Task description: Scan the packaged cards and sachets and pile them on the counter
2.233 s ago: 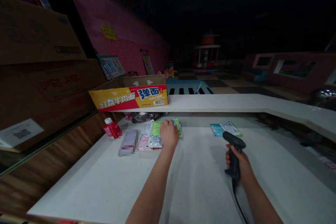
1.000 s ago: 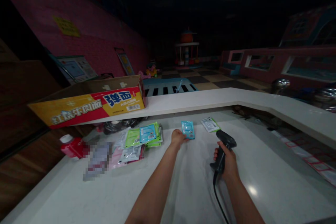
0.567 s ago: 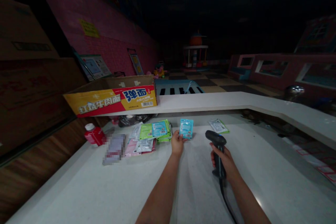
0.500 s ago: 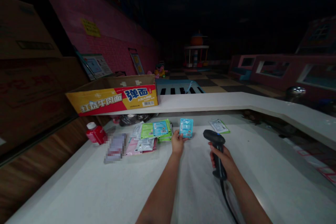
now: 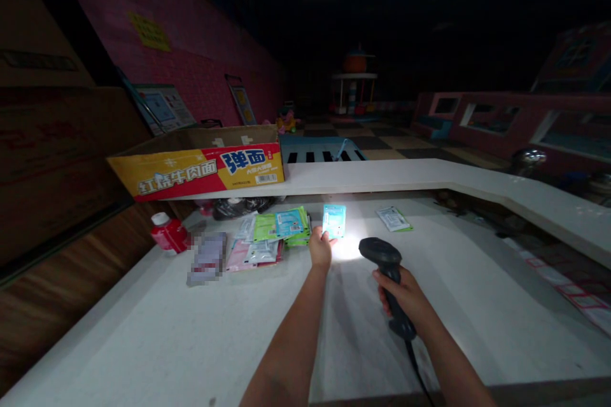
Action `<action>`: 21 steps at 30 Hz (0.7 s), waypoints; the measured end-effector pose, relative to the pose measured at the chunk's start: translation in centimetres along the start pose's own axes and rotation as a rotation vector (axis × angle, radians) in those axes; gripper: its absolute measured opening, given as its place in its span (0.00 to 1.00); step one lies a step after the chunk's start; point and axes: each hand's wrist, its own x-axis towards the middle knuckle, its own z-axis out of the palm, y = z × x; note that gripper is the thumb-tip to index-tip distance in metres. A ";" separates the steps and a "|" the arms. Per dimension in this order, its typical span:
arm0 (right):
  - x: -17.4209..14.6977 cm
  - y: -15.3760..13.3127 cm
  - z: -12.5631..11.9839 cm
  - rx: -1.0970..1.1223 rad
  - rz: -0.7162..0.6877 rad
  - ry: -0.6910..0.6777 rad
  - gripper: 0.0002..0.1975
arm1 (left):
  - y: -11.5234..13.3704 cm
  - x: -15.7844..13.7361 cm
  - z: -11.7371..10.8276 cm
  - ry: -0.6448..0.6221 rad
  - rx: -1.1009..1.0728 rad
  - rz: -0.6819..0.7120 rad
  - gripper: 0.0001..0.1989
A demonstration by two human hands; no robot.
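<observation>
My left hand [image 5: 321,248] is closed on the lower edge of a small blue packet [image 5: 334,219], holding it upright above the white counter [image 5: 267,324]. In my right hand [image 5: 405,296] is a black barcode scanner [image 5: 382,253], gripped by its handle, with a cord trailing down. Bright light from the scanner falls on the packet and on the counter just below it. To the left of my left hand lies a pile of green, blue and pink packets [image 5: 270,229]. A white and green packet [image 5: 394,219] lies by itself, farther back on the right.
A yellow and red noodle carton [image 5: 205,172] stands on the raised ledge [image 5: 363,175] behind the counter. At the left are a red bottle with a white cap [image 5: 169,233] and a blurred-out flat item [image 5: 207,257]. Brown cardboard boxes [image 5: 57,140] are stacked beyond them.
The scanner's light has come on and now shines on the blue packet. My right hand has tilted the scanner slightly toward the left. The whole view has shifted a little.
</observation>
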 end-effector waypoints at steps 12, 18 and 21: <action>0.2 -0.5 -0.1 0.036 0.004 -0.003 0.18 | 0.2 -0.2 0.2 -0.003 -0.092 -0.036 0.14; 3.1 -0.7 -0.6 0.125 -0.004 0.019 0.18 | 0.2 -0.2 0.1 -0.020 -0.106 -0.032 0.15; 4.8 -0.1 -1.2 0.242 0.005 0.023 0.20 | 0.3 -0.2 0.0 -0.005 -0.098 -0.021 0.17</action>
